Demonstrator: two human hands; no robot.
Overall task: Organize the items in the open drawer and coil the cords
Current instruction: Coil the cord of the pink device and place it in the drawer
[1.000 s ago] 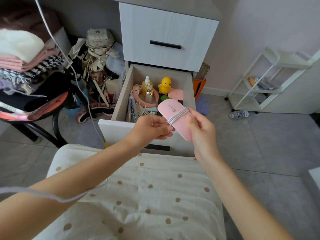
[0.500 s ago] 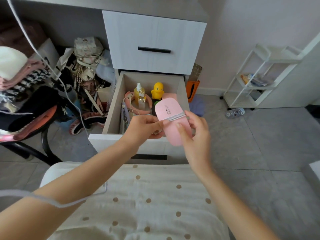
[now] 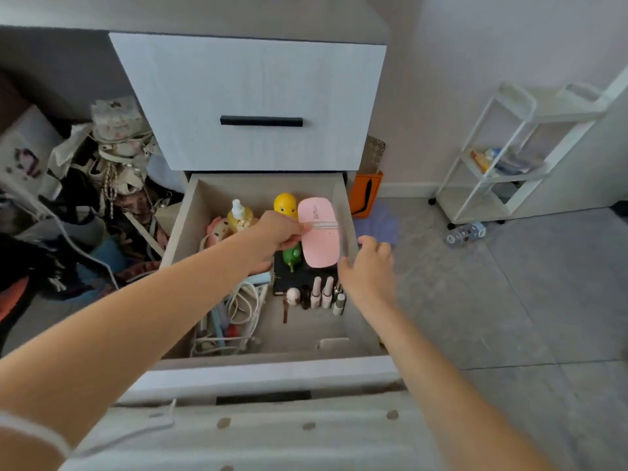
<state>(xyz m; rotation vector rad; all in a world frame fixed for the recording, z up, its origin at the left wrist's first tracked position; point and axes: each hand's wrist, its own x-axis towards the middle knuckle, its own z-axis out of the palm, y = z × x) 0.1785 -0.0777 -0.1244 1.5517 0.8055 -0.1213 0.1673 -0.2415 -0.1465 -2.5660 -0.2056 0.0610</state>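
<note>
Both hands have gone forward off the bed [image 3: 272, 436] and out over the open drawer [image 3: 272, 372], and the right hand [image 3: 368, 266] has let go of the pink device [image 3: 321, 246] it was steadying a moment ago. The left hand [image 3: 280, 232] alone carries it now. Its grip pinches the left edge just where the white cord [image 3: 324, 225] is wound round the middle, which I judge also keeps the turns from slipping loose. The right grip is slack and holds nothing, fingers spread just beside the device's near corner, over the drawer's right wall.

The device sits lengthways in the back right part of the drawer, close along that wall, next to the yellow duck [image 3: 284, 202]. Whether it already rests on anything, I cannot tell. A green toy [image 3: 293, 255] and a black box [image 3: 299, 278] lie right under its near end, so it seems headed for the narrow strip beside them.

Room is tight there, with the wall on one side and the duck and yellow bottle [image 3: 239, 217] on the other. Nearer the front, past the nail polish bottles [image 3: 322, 294], bare drawer floor shows. Loose white cords [image 3: 243, 302] are tangled on the left side and look like the coiling work still to do.
</note>
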